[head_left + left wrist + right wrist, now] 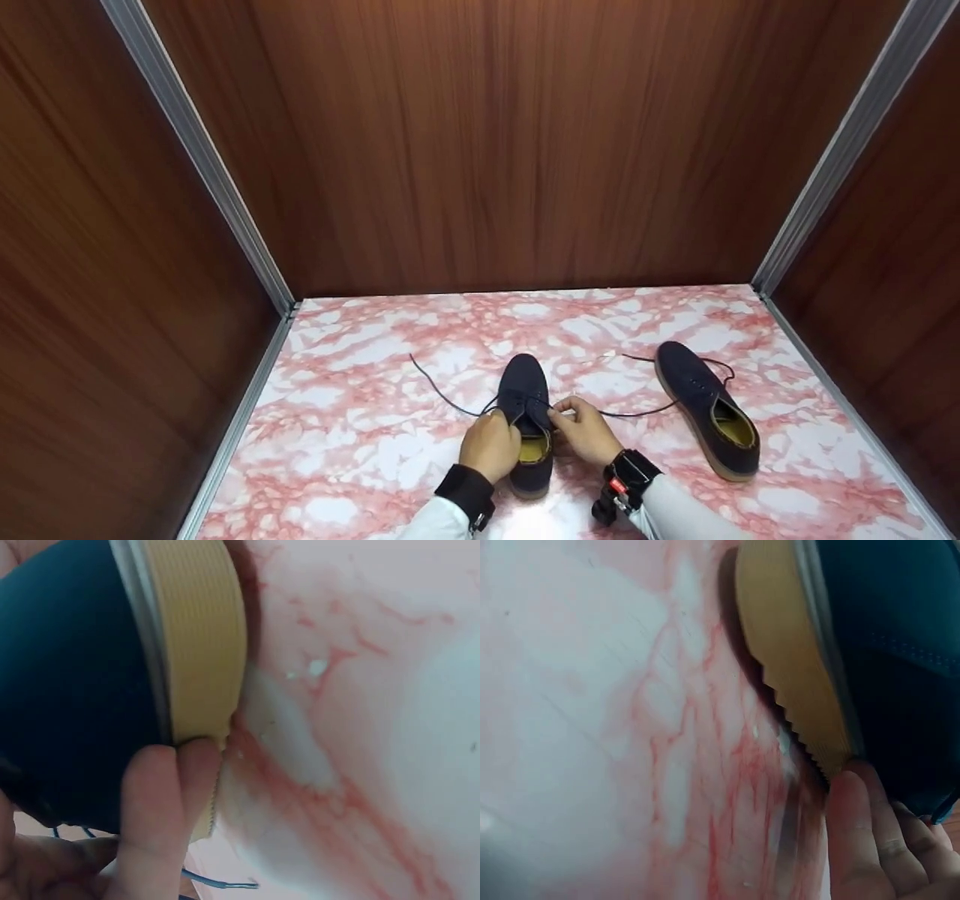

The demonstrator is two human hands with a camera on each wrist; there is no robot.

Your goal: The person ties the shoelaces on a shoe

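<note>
A dark navy lace-up shoe [523,373] with a yellowish lining stands between the two hands, toe pointing away. My left hand [489,448] is at its left side by the lacing, fingers curled at the shoelace [435,388], whose loose end trails away to the left. Across from it, my right hand [589,433] pinches the lace at the right edge of the eyelets with thumb and forefinger. In the left wrist view, fingers [152,802] lie against the shoe's tan ribbed sole [202,637]. Fingers [853,817] also touch the sole's edge [780,615] in the right wrist view.
A second navy shoe [701,397] sits to the right, its lace loose beside it. Both stand on a red-and-white marbled surface [330,442]. Dark wood-grain panels [517,150] with grey metal corner posts [217,172] enclose the back and sides.
</note>
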